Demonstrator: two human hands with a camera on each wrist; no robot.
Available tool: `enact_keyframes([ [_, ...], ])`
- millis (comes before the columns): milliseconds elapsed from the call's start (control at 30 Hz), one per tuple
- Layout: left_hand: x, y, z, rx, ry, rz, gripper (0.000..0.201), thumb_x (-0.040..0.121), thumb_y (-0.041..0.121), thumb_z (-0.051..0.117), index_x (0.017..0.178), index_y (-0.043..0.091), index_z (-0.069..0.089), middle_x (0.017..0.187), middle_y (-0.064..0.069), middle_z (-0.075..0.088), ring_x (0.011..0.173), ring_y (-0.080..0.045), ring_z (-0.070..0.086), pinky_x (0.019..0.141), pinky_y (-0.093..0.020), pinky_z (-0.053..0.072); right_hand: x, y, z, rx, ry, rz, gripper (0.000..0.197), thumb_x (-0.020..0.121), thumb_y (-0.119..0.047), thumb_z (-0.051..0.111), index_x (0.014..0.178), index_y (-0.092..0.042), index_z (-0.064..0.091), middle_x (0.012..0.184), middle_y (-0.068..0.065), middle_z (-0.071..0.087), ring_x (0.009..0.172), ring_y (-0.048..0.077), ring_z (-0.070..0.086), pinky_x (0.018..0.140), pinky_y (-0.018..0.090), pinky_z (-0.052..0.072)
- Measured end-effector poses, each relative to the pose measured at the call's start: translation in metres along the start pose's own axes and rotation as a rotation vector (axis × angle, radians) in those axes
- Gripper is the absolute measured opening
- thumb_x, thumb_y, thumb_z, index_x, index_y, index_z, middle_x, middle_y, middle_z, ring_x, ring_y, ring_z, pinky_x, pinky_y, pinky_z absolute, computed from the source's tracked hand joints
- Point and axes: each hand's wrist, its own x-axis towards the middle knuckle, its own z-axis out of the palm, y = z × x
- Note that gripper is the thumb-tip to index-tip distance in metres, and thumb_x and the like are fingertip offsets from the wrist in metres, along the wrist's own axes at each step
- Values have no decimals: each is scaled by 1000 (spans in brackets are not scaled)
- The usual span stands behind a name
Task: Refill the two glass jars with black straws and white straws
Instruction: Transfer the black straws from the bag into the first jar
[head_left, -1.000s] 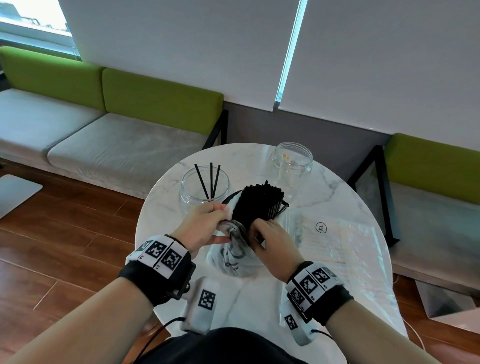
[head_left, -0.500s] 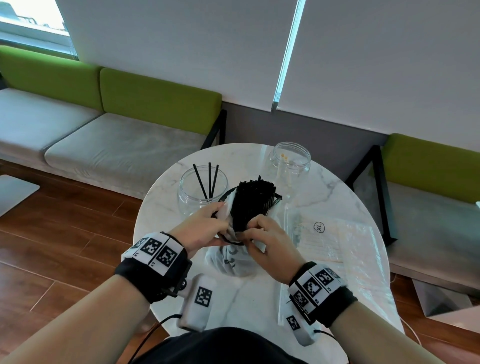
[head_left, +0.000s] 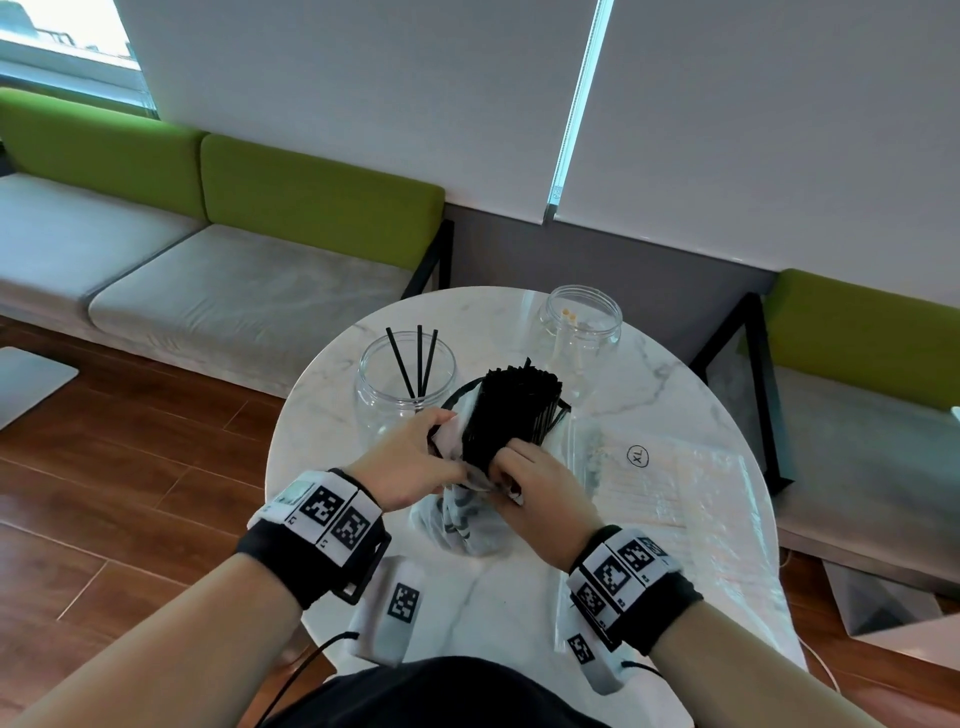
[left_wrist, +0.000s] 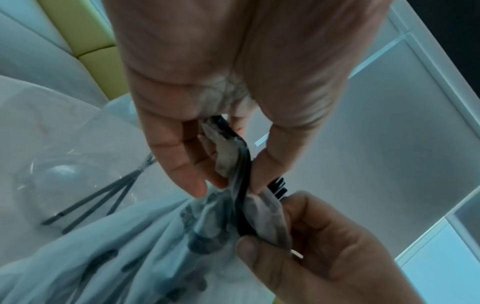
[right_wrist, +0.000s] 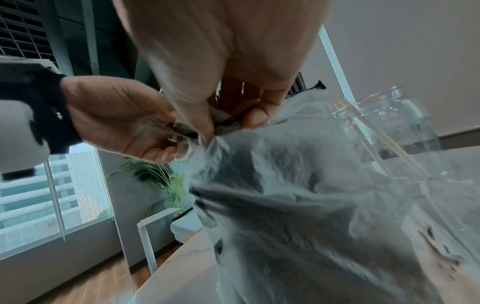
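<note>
Both hands, left (head_left: 415, 457) and right (head_left: 540, 483), pinch bag (head_left: 467, 525) at frame centre around black straws (head_left: 514, 410); advise peeling plastic down evenly, bundle upright, beside jar (head_left: 405, 384)

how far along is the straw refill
Barely started. The left jar has three black straws, the right jar a couple of pale ones. In hand: left hand and right hand peel the bag off the black bundle. The white straw packet lies untouched.
</note>
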Motion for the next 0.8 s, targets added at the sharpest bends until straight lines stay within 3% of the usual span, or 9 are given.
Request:
enact_keyframes([
  [67, 2, -2, -3, 30, 15, 8, 52, 74, 2, 68, 118, 21, 48, 94, -7, 62, 79, -17, 61, 65, -25, 54, -1, 3, 0, 24, -7, 4, 22, 73, -14, 71, 79, -20, 51, 78, -11, 45, 68, 4, 37, 59, 20, 34],
  [133, 2, -3, -4, 39, 2, 19, 54, 68, 6, 69, 117, 19, 49, 88, -6, 62, 72, -16, 59, 65, -28, 52, 0, 3, -5, 70, -20, 58, 24, 75, -40, 67, 84, -22, 55, 79, -14, 49, 71, 4, 44, 62, 16, 36],
  [200, 1, -4, -4, 40, -17, 46, 62, 60, 12, 67, 119, 18, 49, 89, -6, 64, 72, -16, 60, 68, -29, 51, 1, 4, -11, 78, 13, 132, 36, 76, -57, 59, 88, -23, 60, 80, -14, 54, 78, 4, 49, 73, 19, 41],
  [300, 4, -4, -1, 73, -46, 93, 64, 58, 14, 69, 119, 17, 51, 99, -4, 66, 91, -17, 64, 82, -31, 53, 8, 0, -18, 136, 86, 208, 34, 78, -52, 68, 94, -23, 59, 80, -15, 59, 76, 4, 54, 71, 21, 43],
  [400, 7, -4, 1, 97, -61, 127, 49, 63, 14, 75, 109, 15, 58, 92, -4, 67, 84, -17, 63, 76, -28, 51, 16, -7, -13, 123, 60, 286, 49, 72, -51, 75, 104, -20, 56, 94, -14, 53, 81, 4, 51, 67, 17, 37],
  [500, 7, -7, -4, 170, -25, 155, 36, 60, 29, 73, 94, 25, 62, 88, -3, 68, 83, -21, 64, 79, -35, 53, 18, -8, -5, 65, 70, 260, 42, 76, -51, 73, 90, -15, 57, 85, -13, 47, 72, 6, 48, 61, 17, 32],
  [633, 7, -12, -9, 254, -4, 196, 35, 69, 5, 75, 82, 35, 60, 82, 9, 66, 83, -13, 63, 81, -33, 52, 16, -2, -1, 66, 117, 208, 25, 83, -39, 69, 74, -23, 51, 71, -15, 42, 63, 3, 44, 55, 13, 31],
  [733, 7, -14, -10, 296, 23, 220, 37, 70, 5, 75, 78, 35, 56, 78, 7, 63, 79, -15, 60, 79, -33, 51, 16, 3, -4, 56, 221, 183, 18, 85, -32, 68, 78, -16, 61, 73, -15, 47, 64, 5, 45, 56, 13, 33],
  [800, 7, -17, -10, 297, 29, 221, 36, 71, 4, 76, 76, 33, 55, 74, 8, 61, 75, -14, 58, 77, -30, 49, 17, 10, -12, 13, 339, 147, 20, 86, -31, 64, 82, -12, 64, 77, -9, 54, 70, 8, 50, 60, 21, 40],
])
